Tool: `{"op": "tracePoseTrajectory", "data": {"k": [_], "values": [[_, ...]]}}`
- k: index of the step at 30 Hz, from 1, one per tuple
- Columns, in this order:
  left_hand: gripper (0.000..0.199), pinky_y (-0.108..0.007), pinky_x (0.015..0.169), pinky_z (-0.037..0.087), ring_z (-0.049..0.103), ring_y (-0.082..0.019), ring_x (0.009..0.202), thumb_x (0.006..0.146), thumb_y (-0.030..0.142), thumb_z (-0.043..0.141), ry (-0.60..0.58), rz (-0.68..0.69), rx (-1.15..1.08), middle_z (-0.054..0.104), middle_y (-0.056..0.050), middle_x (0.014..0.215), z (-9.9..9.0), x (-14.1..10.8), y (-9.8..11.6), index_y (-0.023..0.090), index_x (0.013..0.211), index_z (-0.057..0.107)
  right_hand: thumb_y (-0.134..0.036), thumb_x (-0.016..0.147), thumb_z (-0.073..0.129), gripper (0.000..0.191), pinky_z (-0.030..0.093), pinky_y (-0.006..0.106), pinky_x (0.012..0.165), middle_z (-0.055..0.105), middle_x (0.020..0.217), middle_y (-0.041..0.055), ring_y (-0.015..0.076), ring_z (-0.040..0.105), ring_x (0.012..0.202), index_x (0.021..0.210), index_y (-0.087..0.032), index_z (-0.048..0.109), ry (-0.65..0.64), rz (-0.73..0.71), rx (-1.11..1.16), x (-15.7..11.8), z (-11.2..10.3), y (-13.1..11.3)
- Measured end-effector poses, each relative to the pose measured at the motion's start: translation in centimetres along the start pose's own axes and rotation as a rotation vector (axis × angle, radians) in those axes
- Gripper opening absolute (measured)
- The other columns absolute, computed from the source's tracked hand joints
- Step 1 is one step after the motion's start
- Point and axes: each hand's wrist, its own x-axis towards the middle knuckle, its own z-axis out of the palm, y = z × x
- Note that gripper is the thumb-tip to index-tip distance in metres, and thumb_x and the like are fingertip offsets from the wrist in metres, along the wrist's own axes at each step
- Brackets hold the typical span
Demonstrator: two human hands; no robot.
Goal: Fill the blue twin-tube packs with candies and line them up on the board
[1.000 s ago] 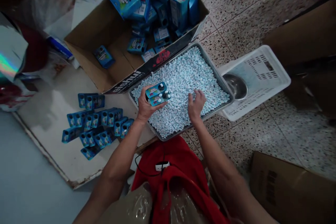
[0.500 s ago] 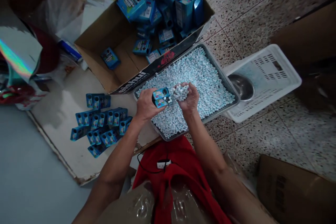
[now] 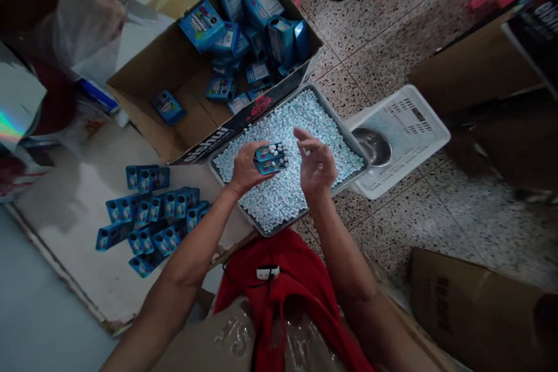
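Our left hand [image 3: 249, 170] grasped a pair of blue printed boxes [image 3: 267, 166] above the metal tray [image 3: 342, 123], with white pellets at their ends facing our right hand [image 3: 319, 171]. That hand was unclenched, its fingers loosely extended just beside them. Below, pale blue and white pellets [image 3: 276, 203] spread across the tray. Beyond it, a cardboard carton [image 3: 146, 78] held more blue boxes. On our left, a cluster of small blue boxes [image 3: 148, 205] sat on the white tabletop [image 3: 56, 238]; on our right, a steel bowl [image 3: 374, 146] rested in a perforated white basket [image 3: 429, 122].
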Motion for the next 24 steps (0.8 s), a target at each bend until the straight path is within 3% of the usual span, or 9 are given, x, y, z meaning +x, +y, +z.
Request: {"op": "tracePoseTrajectory", "data": {"k": [2,4,8,13,19,22,24], "values": [[0.077,-0.050,0.108,0.058,0.072,-0.032,0.124,0.070,0.058,0.095,0.038,-0.006,-0.050,0.073,-0.011,0.131,0.8,0.2,-0.2,0.025,0.132,0.062,-0.066,0.096,0.046,0.048,0.039,0.054,0.122,0.064,0.149,0.0062,0.0254,0.056,0.143,0.107,-0.027,0.073,0.111,0.157,-0.103,0.0,-2.3,1.5],[0.080,-0.050,0.108,0.059,0.072,-0.031,0.124,0.071,0.066,0.092,0.051,-0.007,-0.086,0.073,-0.011,0.133,1.6,0.2,-0.3,0.025,0.133,0.061,-0.067,0.094,0.048,0.052,0.041,0.055,0.118,0.059,0.155,0.0091,0.0265,0.054,0.145,0.119,-0.027,0.070,0.214,0.259,-0.233,-0.2,-4.4,3.3],[0.084,-0.048,0.106,0.058,0.072,-0.031,0.121,0.073,0.076,0.084,0.055,-0.050,-0.073,0.074,-0.013,0.129,2.5,0.1,-0.6,0.018,0.129,0.063,-0.065,0.094,0.049,0.053,0.046,0.049,0.112,0.062,0.150,0.0109,0.0256,0.055,0.141,0.124,-0.026,0.068,0.194,0.290,-0.416,-0.8,-7.0,5.9],[0.086,-0.046,0.104,0.061,0.075,-0.029,0.116,0.066,0.071,0.092,0.030,-0.076,-0.184,0.074,-0.011,0.128,1.8,-0.7,-1.1,0.021,0.129,0.062,-0.066,0.090,0.057,0.050,0.048,0.046,0.109,0.071,0.129,0.0091,0.0248,0.061,0.126,0.110,-0.023,0.074,0.266,0.304,-0.458,-0.2,-7.3,6.7],[0.094,-0.050,0.093,0.066,0.078,-0.030,0.107,0.060,0.078,0.091,0.036,-0.216,-0.384,0.074,-0.010,0.122,0.3,-2.8,-2.1,0.026,0.131,0.057,-0.055,0.086,0.071,0.037,0.051,0.040,0.101,0.072,0.120,0.0096,0.0241,0.063,0.119,0.102,-0.022,0.077,0.056,0.116,-0.709,1.8,-6.6,7.4],[0.094,-0.050,0.092,0.067,0.078,-0.030,0.106,0.059,0.076,0.092,0.042,-0.227,-0.416,0.074,-0.010,0.121,0.7,-3.8,-2.1,0.026,0.130,0.057,-0.054,0.086,0.070,0.038,0.052,0.041,0.101,0.075,0.107,0.0093,0.0228,0.067,0.105,0.100,-0.018,0.076,0.069,0.146,-0.690,2.7,-6.2,8.2],[0.091,-0.048,0.092,0.067,0.078,-0.029,0.106,0.060,0.072,0.094,0.106,-0.213,-0.387,0.074,-0.010,0.122,0.5,-4.9,-1.6,0.025,0.129,0.058,-0.055,0.084,0.070,0.041,0.053,0.044,0.101,0.076,0.100,0.0086,0.0228,0.068,0.098,0.098,-0.018,0.075,0.091,0.159,-0.692,2.7,-6.3,8.4]]}}
